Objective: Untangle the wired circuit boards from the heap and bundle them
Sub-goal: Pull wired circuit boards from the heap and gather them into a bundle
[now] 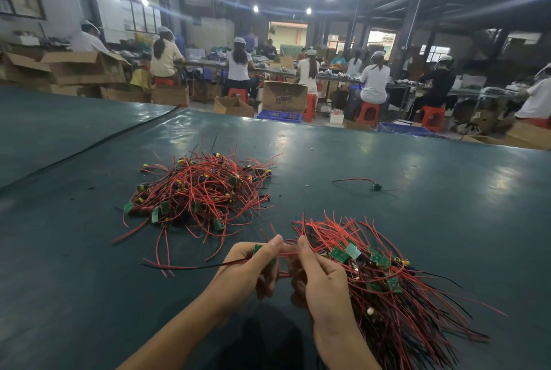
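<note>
Wired circuit boards (378, 259), position at this entry? (K.)

Three lots on the tabletop (447, 161). Tangled heap (196, 191) farther off, left of the hands. Gathered bundle (393, 304) near right, leads fanned toward the near right edge. One stray unit (376, 186) lies alone at far right, well apart from both. (M.)

State of each grip? (K.)

Left grip (253, 271) narrow — thumb and fingers pinch a single board (258, 249), its black lead (185, 267) trailing left across the tabletop. Right grip (320, 283) curled round red leads at the neck of the bundle. Whether the bundle's weight rests on the tabletop or in the palm, cannot tell. Hands just beside each other, red leads running between them. (M.)

Handling judgement? (K.)

Light, each unit. Boards small and stiff. Leads thin and limp, yet springy enough to loop and snag on neighbours. The joint where lead meets board is likely the weak point, so a hard tug on a caught lead risks tearing it off. Insulation looks smooth and may slide through a loose pinch. (M.)

Where to take hold? (K.)

By the board edges, or the leads close to the board, then draw the unit out along the run of its leads — not across the heap. For the bundle, hold where the boards cluster, with all leads pointing one way. (M.)
</note>
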Demonstrator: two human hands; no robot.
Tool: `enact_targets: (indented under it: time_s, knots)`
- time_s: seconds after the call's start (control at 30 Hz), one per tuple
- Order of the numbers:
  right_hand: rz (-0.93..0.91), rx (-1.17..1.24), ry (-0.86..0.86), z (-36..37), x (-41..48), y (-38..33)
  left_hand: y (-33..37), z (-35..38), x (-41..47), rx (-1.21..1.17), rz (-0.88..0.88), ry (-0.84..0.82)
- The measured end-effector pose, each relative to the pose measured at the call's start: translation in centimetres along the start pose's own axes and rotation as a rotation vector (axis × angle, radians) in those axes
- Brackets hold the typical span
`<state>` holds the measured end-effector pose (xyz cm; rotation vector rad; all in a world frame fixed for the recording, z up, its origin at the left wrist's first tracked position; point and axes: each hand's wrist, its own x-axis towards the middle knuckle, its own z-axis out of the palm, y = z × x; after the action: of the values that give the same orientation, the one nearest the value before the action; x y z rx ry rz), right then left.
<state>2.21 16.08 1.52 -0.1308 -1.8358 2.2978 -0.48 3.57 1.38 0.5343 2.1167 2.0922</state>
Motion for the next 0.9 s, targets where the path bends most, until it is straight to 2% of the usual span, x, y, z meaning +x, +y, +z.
enact_targets:
  time_s: [0.13, 0.3, 0.37, 0.5, 0.6, 0.73, 0.9]
  knots:
    - [0.036, 0.103, 0.099, -1.2, 0.4, -0.9, 0.4, -0.4, 0.1, -0.042, -0.003, 0.051]
    - [0.050, 0.192, 0.181, -2.0, 0.8, -1.3, 0.3, -0.1, 0.0, -0.043, -0.039, 0.022]
    - [0.051, 0.116, 0.122, -1.5, 0.5, -0.8, 0.3, -0.1, 0.0, -0.087, -0.059, 0.023]
    - [-0.015, -0.083, -0.125, 0.7, -0.7, 0.3, 0.1, -0.3, 0.2, -0.122, -0.093, 0.020]
    - [-0.054, -0.113, -0.143, 1.2, -1.1, 0.4, 0.2, -0.4, 0.2, -0.054, -0.136, 0.022]
    - [-0.008, -0.064, -0.010, 0.8, -0.8, 0.2, 0.4, -0.7, 0.1, 0.128, -0.153, 0.037]
    - [0.073, 0.049, 0.213, -0.1, -0.1, -0.1, 0.6, -1.4, 0.4, 0.000, -0.057, 0.215]
